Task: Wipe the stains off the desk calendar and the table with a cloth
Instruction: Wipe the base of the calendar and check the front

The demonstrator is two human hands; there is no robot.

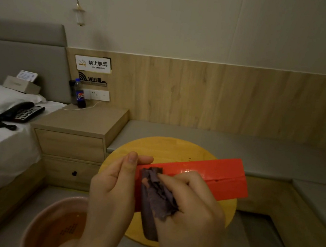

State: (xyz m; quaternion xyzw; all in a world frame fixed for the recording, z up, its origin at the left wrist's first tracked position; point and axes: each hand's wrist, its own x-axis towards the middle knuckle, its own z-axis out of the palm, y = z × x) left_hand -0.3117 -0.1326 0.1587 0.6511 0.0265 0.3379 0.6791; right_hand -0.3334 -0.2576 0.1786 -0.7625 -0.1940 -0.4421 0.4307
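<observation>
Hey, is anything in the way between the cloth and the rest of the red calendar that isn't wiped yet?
Nothing visible is. The right hand presses the dark cloth on the red desk calendar near its left end, which the left hand holds. From there to its right end the red surface lies bare.

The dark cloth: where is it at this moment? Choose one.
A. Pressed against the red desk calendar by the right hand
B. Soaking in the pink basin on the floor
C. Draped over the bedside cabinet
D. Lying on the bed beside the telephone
A: the right hand bunches the dark cloth against the red desk calendar, whose left end the left hand holds.
</observation>
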